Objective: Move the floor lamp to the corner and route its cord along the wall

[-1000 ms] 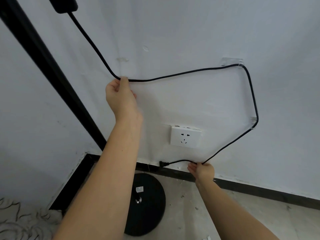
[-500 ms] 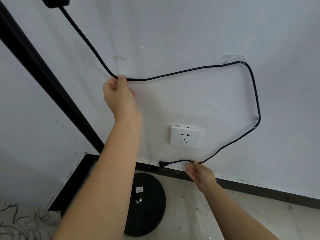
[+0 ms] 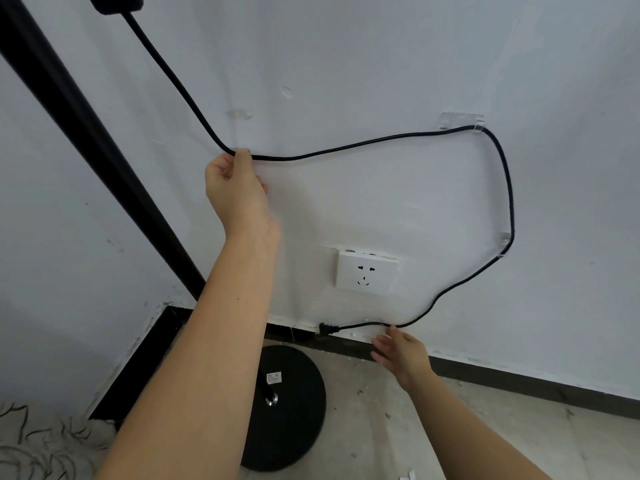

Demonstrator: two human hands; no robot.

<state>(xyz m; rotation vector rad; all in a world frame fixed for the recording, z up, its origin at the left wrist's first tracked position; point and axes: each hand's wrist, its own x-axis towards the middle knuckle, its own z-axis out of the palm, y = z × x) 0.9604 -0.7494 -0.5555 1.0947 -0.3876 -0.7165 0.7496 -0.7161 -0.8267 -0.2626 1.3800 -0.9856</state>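
Observation:
The black floor lamp stands in the corner, its pole [image 3: 79, 133] slanting up left and its round base [image 3: 294, 410] on the floor. Its black cord [image 3: 363, 145] runs from a box at the top, across the white wall, through a clear clip [image 3: 462, 121] and a second clip [image 3: 504, 240], then down to the loose plug [image 3: 325, 329]. My left hand [image 3: 235, 188] presses the cord against the wall with thumb and fingers. My right hand [image 3: 401, 351] is below the low stretch of cord, fingers spread, a fingertip just touching it.
A white wall socket [image 3: 367, 271] sits between my hands, nothing plugged into it. A dark skirting board [image 3: 519, 379] runs along the wall foot. A patterned cloth [image 3: 34, 445] lies at the bottom left. Small white scraps [image 3: 408, 475] lie on the floor.
My right hand has let go of the low cord and opened, dropping slightly below it. My left hand stays on the cord at the same spot.

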